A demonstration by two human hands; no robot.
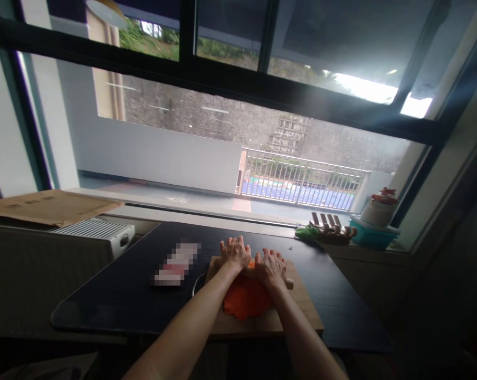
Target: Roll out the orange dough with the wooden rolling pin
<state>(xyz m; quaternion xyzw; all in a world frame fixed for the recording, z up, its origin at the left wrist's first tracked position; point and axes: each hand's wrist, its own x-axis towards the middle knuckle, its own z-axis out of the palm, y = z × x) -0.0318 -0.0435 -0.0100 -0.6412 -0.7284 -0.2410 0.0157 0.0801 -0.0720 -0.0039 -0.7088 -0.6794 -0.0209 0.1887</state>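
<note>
A pale wooden rolling pin (289, 284) lies across a flattened orange sheet, dough-like (246, 298), on a wooden board (307, 311). My left hand (235, 253) presses on the pin's left part, its fingers stretched forward and spread. On the right part rests my right hand (270, 268), also with fingers apart and pointing away from me. Both palms bear down on the pin rather than wrap round it. Most of the pin is hidden under the hands. The orange sheet spreads from beneath the pin toward me, with an uneven near edge.
The board sits on a dark table (115, 295). A blurred-out flat item (177, 265) lies left of the board, near a thin curved rim (194, 285). On the right sill stand a teal box (375, 232) and a brown rack-like object (333, 229). A radiator (44, 264) flanks the table's left.
</note>
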